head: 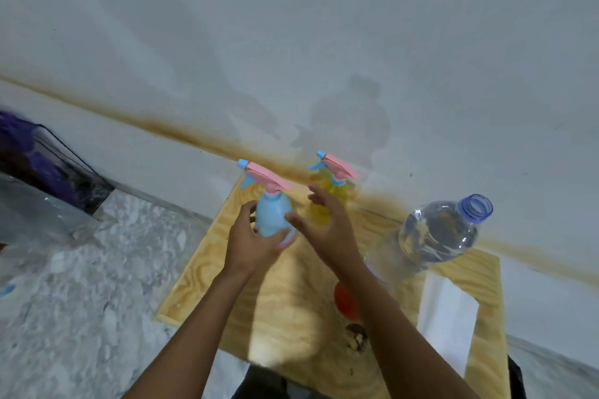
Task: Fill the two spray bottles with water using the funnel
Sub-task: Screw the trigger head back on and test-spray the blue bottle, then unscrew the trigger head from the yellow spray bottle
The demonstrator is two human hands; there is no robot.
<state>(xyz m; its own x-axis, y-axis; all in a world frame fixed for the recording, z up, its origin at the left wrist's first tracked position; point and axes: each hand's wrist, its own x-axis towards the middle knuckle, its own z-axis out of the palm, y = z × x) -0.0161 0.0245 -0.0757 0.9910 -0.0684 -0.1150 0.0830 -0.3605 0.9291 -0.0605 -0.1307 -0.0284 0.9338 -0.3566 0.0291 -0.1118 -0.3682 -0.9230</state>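
While the left hand (249,241) curls its fingers and thumb round the fat belly of the blue spray bottle (271,215), the right hand (327,227) is wide open with its fingers spread and holds nothing. The right thumb is just beside the blue bottle. The blue spray bottle is at about 11 o'clock on the wooden tabletop (207,272), and its pink and blue spray top is on. The yellow spray bottle (338,189) stands at 12 o'clock, close to the wall, just behind the right hand, with its spray top on too. A big clear water bottle (434,236) with no cap is at 2 o'clock. The orange funnel (345,300) sits near the middle, half hidden by the right arm. A white sheet (447,317) lies at 4 o'clock.
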